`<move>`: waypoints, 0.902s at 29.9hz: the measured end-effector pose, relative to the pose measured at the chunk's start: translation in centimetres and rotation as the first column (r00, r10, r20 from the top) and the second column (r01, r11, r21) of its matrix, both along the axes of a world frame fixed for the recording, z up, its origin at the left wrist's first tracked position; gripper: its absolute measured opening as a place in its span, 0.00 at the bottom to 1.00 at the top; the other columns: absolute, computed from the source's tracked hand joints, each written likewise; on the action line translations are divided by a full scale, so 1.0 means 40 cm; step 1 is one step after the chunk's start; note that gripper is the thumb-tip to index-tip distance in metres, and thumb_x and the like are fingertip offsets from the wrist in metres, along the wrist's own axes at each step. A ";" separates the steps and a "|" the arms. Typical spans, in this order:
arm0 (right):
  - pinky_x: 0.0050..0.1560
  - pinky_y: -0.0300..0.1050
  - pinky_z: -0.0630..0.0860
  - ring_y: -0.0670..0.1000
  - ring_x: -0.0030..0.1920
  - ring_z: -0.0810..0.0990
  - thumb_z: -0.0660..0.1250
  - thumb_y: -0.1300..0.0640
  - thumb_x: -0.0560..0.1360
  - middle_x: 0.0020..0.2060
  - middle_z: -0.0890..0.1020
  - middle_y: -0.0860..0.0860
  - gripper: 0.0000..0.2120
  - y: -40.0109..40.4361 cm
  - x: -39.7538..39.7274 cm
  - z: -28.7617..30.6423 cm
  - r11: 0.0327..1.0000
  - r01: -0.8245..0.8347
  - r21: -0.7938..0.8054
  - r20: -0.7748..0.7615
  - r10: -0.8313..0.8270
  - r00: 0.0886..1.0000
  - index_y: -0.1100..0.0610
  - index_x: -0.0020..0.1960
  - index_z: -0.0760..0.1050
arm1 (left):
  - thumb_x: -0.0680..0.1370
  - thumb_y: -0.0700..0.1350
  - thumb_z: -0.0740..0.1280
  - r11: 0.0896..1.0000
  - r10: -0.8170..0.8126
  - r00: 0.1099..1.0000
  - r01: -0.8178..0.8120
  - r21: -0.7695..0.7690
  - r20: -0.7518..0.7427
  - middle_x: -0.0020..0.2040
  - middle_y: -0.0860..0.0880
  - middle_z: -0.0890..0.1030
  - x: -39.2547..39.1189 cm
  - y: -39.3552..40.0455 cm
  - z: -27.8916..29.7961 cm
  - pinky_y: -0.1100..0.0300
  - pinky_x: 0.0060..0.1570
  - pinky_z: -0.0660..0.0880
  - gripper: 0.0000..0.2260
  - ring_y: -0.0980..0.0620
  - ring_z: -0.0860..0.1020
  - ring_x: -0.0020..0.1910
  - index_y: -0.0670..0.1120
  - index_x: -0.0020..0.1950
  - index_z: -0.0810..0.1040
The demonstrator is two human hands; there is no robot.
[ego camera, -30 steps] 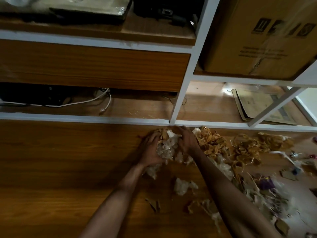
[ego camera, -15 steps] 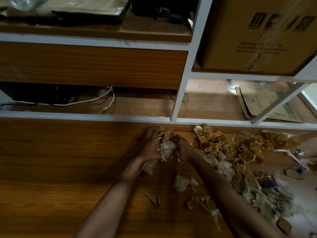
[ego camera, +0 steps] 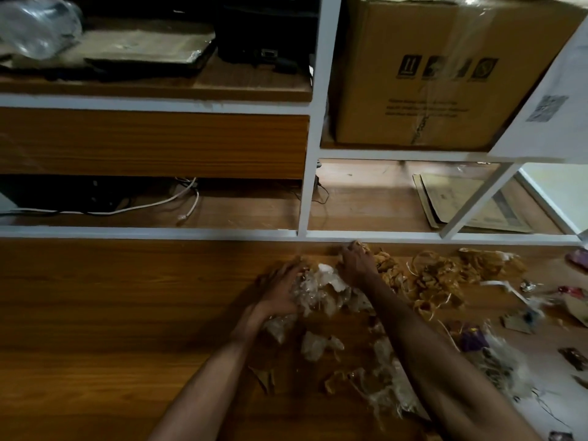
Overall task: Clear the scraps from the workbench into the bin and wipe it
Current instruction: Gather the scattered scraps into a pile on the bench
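Scraps were all over the right half of the bench (ego camera: 111, 329), so going from closest out: near the front edge sat a stringy whitish clump (ego camera: 391, 393) and a couple of loose clear bits (ego camera: 318, 345), with small odds and ends, a purple piece (ego camera: 474, 340) included, off to the right. Past that, the left hand (ego camera: 280, 291) was cupped round the clear plastic wad (ego camera: 321, 291), fingers curled against its left side and holding it. The right hand (ego camera: 358, 265) was the thing that changed: half a second before, it was pressed on that same wad from the other side, and now it had moved off to the back and right, fingers curled down onto the near end of the brown tape tangle (ego camera: 439, 278) by the white shelf rail (ego camera: 159, 233). Couldn't tell if it had actually pinched any of the tape yet. My read was that the wad was bunched enough and the pile was being grown with the brown stuff before any carry. No bin anywhere in view, no cloth either, so wiping looked a long way off. Further back, the low shelf had a white cable (ego camera: 187, 198) and some flat cardboard (ego camera: 458, 202), and a big cardboard box (ego camera: 445, 74) sat up top.
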State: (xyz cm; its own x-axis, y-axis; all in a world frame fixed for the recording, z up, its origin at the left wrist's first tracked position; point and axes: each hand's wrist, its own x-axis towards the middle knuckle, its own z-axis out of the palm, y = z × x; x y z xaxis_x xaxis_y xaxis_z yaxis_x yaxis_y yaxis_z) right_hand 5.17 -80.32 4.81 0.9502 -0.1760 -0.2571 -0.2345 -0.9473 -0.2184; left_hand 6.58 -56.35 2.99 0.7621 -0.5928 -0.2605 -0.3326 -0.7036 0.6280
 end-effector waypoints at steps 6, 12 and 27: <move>0.64 0.53 0.73 0.57 0.60 0.78 0.60 0.56 0.77 0.65 0.79 0.59 0.16 0.002 -0.070 0.006 0.968 -0.092 0.233 0.048 0.083 0.995 0.59 0.62 0.78 | 0.68 0.53 0.80 0.999 0.025 0.999 -0.027 0.038 0.044 0.83 0.52 0.51 -0.010 -0.060 0.033 0.38 0.78 0.47 0.53 0.41 0.49 0.81 0.64 0.82 0.48; 0.75 0.74 0.39 0.70 0.80 0.43 0.66 0.42 0.76 0.83 0.47 0.55 0.38 -0.037 -0.084 -0.003 0.999 -0.022 0.037 0.044 0.021 0.999 0.42 0.82 0.54 | 0.62 0.60 0.81 0.966 -0.127 0.991 0.114 0.232 0.042 0.82 0.52 0.32 -0.008 -0.098 0.017 0.29 0.73 0.35 0.63 0.42 0.31 0.79 0.67 0.79 0.34; 0.77 0.62 0.55 0.61 0.80 0.55 0.50 0.34 0.72 0.78 0.65 0.57 0.42 -0.035 -0.226 -0.051 0.966 -0.250 0.062 -0.033 0.253 0.967 0.52 0.82 0.57 | 0.73 0.70 0.65 1.000 -0.008 0.998 0.008 -0.008 0.066 0.82 0.57 0.48 -0.104 -0.057 -0.021 0.39 0.77 0.57 0.39 0.46 0.52 0.81 0.69 0.79 0.48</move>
State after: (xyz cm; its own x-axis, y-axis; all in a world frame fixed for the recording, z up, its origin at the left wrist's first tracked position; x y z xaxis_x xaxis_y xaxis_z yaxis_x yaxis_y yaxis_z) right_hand -3.86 -81.71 2.78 0.9506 0.0833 -0.2991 -0.0002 -0.9632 -0.2688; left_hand 2.40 -58.62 2.15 0.7728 -0.6008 -0.2047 -0.3790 -0.6955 0.6104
